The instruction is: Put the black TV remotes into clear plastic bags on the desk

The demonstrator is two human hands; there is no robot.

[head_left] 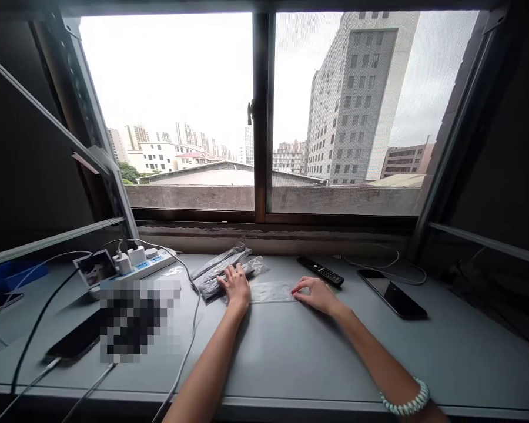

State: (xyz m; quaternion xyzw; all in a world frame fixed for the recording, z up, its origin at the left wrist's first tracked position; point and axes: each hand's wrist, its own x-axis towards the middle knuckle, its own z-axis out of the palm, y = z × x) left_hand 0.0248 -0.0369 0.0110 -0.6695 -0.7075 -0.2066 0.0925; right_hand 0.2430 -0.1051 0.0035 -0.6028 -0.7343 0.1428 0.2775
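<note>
On smooth tabletop (291, 358), right fingers (301, 285) touch crinkled plastic (270, 292).

Grey desk (291, 367), clock from its middle. Clear plastic sleeve (271, 292) flat at 12, dark bagged items (212, 281) at 11, remote (321, 272) at 1, black phone (392, 294) face up at 2. White power strip (144, 269) at 10, blue tray (15, 277) farther out, cabled phone (77, 338) at 9.

No legible txt; blue labels (157, 259) on pwr strip (134, 273) too sm.
</note>
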